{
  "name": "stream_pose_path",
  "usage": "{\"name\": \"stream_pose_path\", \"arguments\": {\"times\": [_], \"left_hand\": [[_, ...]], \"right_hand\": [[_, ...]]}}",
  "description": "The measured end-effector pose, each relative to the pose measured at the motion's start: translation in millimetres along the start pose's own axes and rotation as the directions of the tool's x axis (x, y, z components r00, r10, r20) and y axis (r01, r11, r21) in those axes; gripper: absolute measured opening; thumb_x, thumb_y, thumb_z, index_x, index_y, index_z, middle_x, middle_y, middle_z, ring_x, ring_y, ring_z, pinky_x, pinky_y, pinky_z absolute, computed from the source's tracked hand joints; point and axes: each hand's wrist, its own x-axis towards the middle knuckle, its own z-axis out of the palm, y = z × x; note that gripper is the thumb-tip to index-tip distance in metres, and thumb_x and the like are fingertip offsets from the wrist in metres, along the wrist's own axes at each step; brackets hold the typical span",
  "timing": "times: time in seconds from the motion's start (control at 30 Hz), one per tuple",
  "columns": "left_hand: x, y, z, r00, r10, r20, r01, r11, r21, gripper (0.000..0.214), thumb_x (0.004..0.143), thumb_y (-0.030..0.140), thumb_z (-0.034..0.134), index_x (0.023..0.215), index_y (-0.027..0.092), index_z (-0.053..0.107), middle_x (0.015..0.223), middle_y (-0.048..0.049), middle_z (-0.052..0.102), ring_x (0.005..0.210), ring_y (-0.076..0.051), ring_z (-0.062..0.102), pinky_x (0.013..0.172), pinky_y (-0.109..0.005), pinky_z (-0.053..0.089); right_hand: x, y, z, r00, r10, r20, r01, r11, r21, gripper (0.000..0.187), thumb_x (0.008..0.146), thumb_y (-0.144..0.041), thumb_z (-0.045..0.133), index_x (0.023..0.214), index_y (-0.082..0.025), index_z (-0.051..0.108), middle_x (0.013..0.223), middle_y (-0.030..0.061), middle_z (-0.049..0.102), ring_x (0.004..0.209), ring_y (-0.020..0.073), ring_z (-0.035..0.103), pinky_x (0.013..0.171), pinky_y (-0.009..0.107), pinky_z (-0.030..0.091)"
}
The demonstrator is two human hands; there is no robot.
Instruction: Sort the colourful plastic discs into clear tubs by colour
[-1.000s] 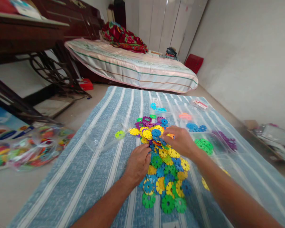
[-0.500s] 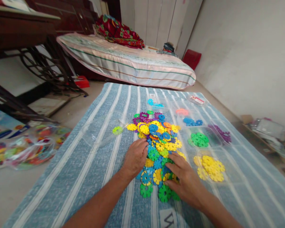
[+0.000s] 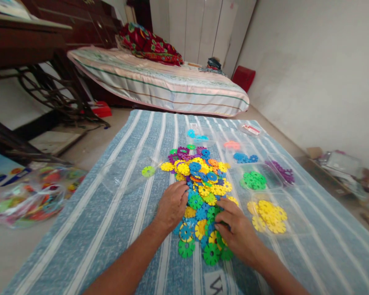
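Observation:
A heap of flat plastic snowflake discs (image 3: pixel 203 188) in yellow, blue, green, orange and purple lies on a blue striped cloth (image 3: pixel 135 213). My left hand (image 3: pixel 172 205) rests palm down on the heap's left edge, fingers together and bent on the discs. My right hand (image 3: pixel 238 231) lies on the heap's near right part, fingers curled round green discs (image 3: pixel 217 215). To the right sit sorted groups in clear containers: yellow discs (image 3: pixel 269 215), green discs (image 3: pixel 254 180), blue discs (image 3: pixel 244 157) and purple discs (image 3: pixel 283 172).
A lone light green disc (image 3: pixel 148 171) lies left of the heap beside a clear plastic bag (image 3: pixel 126 174). A bag of coloured pieces (image 3: pixel 27 198) sits on the floor at left. A mattress (image 3: pixel 160 84) lies behind the cloth, a dark table (image 3: pixel 24 41) at far left.
My right hand came back from the far middle of the heap to its near right part, then curled its fingers there. My left hand stayed on the heap's left edge.

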Motion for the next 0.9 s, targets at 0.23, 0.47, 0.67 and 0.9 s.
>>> {"name": "stream_pose_path", "arguments": {"times": [0.23,0.47,0.67,0.9], "left_hand": [[0.7,-2.6,0.1,0.999,0.015,-0.038,-0.015,1.0,0.0,0.028,0.089,0.026,0.039,0.099,0.019,0.064,0.111,-0.0093,0.065,0.106,-0.022,0.059,0.095,-0.039,0.049],[0.8,-3.9,-0.3,1.0,0.004,-0.023,-0.004,1.0,0.001,0.027,0.089,0.027,0.04,0.097,0.019,0.065,0.11,-0.0096,0.066,0.106,-0.022,0.06,0.095,-0.04,0.049],[1.3,-2.6,-0.2,0.999,-0.005,-0.034,0.005,1.0,-0.019,0.026,0.088,0.026,0.041,0.098,0.021,0.065,0.112,-0.0085,0.065,0.107,-0.022,0.059,0.096,-0.041,0.049],[1.6,-1.4,-1.7,1.0,-0.007,-0.002,0.007,1.0,-0.013,0.027,0.088,0.026,0.04,0.098,0.019,0.065,0.111,-0.0093,0.065,0.108,-0.023,0.059,0.097,-0.042,0.048]], "right_hand": [[1.1,-10.9,-11.4,0.995,0.076,0.07,-0.089,0.975,0.205,0.016,0.074,-0.008,0.059,0.067,-0.023,0.062,0.111,0.0046,0.063,0.112,0.0206,0.055,0.097,0.038,0.044],[29.6,-2.8,-43.3,0.994,0.109,-0.003,-0.105,0.962,0.253,0.013,0.078,-0.021,0.058,0.066,-0.022,0.062,0.105,0.0041,0.067,0.103,0.0196,0.061,0.092,0.036,0.045],[92.5,40.4,-99.7,0.829,0.133,-0.543,-0.166,0.986,-0.011,0.021,0.075,-0.038,0.057,0.079,-0.021,0.068,0.09,0.0071,0.069,0.087,0.0246,0.064,0.085,0.043,0.048],[56.5,34.1,-62.8,0.95,0.018,-0.311,-0.019,1.0,0.0,0.015,0.082,-0.031,0.056,0.084,-0.022,0.068,0.089,0.005,0.069,0.087,0.0206,0.064,0.083,0.037,0.05]]}}
